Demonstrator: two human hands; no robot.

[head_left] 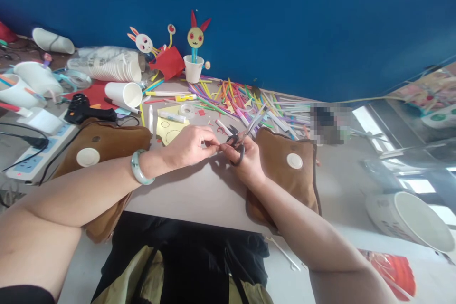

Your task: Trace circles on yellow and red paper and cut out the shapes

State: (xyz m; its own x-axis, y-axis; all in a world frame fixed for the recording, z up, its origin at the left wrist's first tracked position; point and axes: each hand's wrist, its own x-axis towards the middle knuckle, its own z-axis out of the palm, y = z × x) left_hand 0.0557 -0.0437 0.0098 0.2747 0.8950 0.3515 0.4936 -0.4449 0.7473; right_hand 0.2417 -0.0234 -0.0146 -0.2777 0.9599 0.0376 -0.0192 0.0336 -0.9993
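Note:
Both hands meet over the table's front middle. My left hand (190, 145), with a jade-coloured bangle (139, 168) on its wrist, pinches something tiny I cannot make out. Scissors (241, 145) with dark handles sit in my right hand (251, 164), their blades pointing up and away. The right thumb and fingertip touch the left fingertips at the same tiny thing. Behind the left hand lies a yellow paper (164, 130) with drawn circles, a white marker (172, 117) across it. Brown cushions, one on the left (114, 145) and one on the right (281, 171), lie under the forearms.
Colourful straws (235, 97) heap along the blue wall. A rabbit figure stands in a paper cup (193, 70). At left are a black glue gun (87, 110), a power strip (32, 154) and stacked cups (110, 64). A white bucket (409, 221) stands at right.

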